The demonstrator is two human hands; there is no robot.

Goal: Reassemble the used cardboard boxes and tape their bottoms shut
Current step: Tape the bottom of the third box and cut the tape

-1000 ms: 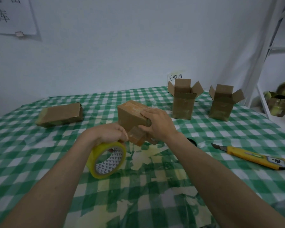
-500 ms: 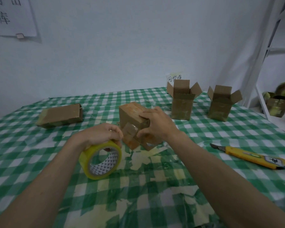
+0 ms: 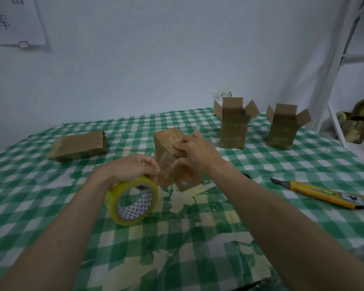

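Note:
A small brown cardboard box (image 3: 166,143) stands on end at the table's middle, its closed end turned up. My right hand (image 3: 195,153) rests on its right side, fingers laid over the top edge and thumb against the front. My left hand (image 3: 135,168) grips a yellow roll of clear tape (image 3: 132,200) just left of the box. A clear strip runs from the roll onto the box's front face.
Two upright boxes with open flaps (image 3: 233,127) (image 3: 283,128) stand at the back right. A flattened box (image 3: 78,147) lies at the left. A yellow utility knife (image 3: 324,194) lies at the right. A white shelf frame (image 3: 334,66) rises past the green checked tablecloth (image 3: 51,206).
The box has been tipped from a slanted pose to standing nearly upright. My left hand has drawn the tape roll down and left, away from the box. My right hand has slid along the top.

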